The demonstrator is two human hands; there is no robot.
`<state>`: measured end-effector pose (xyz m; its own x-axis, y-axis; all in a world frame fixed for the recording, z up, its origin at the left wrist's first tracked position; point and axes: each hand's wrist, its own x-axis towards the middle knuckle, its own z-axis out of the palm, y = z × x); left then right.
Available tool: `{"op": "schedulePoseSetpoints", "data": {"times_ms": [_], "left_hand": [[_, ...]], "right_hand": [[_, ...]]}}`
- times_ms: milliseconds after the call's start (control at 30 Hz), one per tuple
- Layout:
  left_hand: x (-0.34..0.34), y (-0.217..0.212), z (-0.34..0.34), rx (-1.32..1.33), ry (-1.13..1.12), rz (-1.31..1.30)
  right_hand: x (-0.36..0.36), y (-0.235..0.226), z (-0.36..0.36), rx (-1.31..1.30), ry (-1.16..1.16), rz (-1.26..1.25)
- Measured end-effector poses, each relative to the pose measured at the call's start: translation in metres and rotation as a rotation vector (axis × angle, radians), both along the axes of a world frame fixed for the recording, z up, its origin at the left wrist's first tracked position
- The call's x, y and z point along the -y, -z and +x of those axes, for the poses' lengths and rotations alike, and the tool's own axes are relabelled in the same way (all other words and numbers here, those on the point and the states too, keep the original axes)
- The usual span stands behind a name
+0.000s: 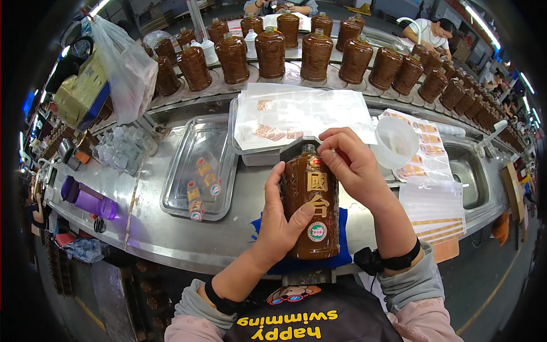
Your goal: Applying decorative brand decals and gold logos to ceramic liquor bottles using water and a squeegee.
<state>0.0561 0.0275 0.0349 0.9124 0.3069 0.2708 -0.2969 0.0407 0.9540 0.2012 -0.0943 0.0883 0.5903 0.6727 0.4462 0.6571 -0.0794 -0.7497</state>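
A brown glass bottle [299, 179] with raised texture, gold characters and a round green-and-white sticker leans in front of me over a blue cloth [344, 242]. My left hand [276, 225] is wrapped round its left side, thumb pressed on the front. At the bottle's upper right, beside the clear neck, my right hand [356, 171] is closed in a pinch. Whatever lies between its fingertips is too small to make out. Left of the bottle, a metal tray [171, 196] holds two clear label strips [195, 200] with gold characters.
White sheets [319, 105] with small orange labels lie beyond the bottle. A translucent tub [394, 142] and printed label sheets [431, 151] are at right, before a sink [477, 182]. Brown bottles [270, 54] line a curved conveyor. A purple flask [91, 196] lies left. A person [433, 33] works opposite.
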Motion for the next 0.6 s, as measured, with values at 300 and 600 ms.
{"op": "schedulePoseSetpoints", "data": {"times_ms": [300, 600], "left_hand": [[0.001, -0.001, -0.001, 0.006, 0.014, -0.058], [0.002, 0.000, 0.000, -0.008, -0.003, -0.038]], "right_hand": [[0.004, -0.009, -0.002, -0.009, -0.094, -0.078], [0.000, -0.016, -0.001, 0.052, -0.078, -0.060]]}}
